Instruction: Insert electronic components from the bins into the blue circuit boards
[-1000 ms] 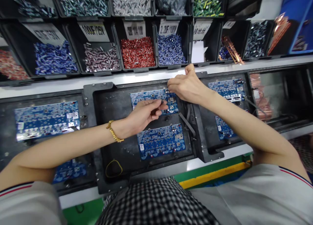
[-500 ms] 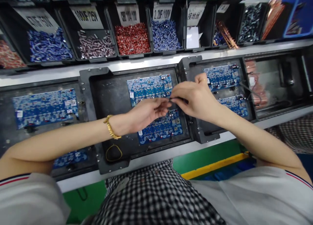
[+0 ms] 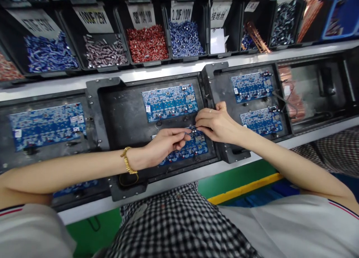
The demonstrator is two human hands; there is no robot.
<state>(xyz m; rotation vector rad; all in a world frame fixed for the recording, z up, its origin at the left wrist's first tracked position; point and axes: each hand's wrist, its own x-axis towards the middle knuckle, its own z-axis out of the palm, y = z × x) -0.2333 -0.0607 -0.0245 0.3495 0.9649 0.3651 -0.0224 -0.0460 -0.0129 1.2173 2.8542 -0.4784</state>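
Two blue circuit boards lie in the black tray [image 3: 120,112] in front of me. Over the nearer circuit board [image 3: 182,151], my left hand [image 3: 165,143] has its thumb and forefinger pinched together; whatever tiny part is between them is too small to name. My right hand [image 3: 214,122] is closed at the upper right corner of that same board, its fingertips beside small components there. What it grips, if anything, is hidden by the fingers. The farther circuit board [image 3: 169,101] lies just above both hands, untouched by them.
Black bins line the back, among them one of red capacitors [image 3: 147,44] and one of blue capacitors [image 3: 186,40]. A circuit board [image 3: 47,125] lies in the left tray, and another circuit board [image 3: 252,86] in the right tray. A yellow rubber band [image 3: 129,184] lies at the tray's front corner.
Both hands have moved down from between the two boards to the nearer board's upper right. The fingertips, close together before, are now slightly farther apart. The farther board is now uncovered.
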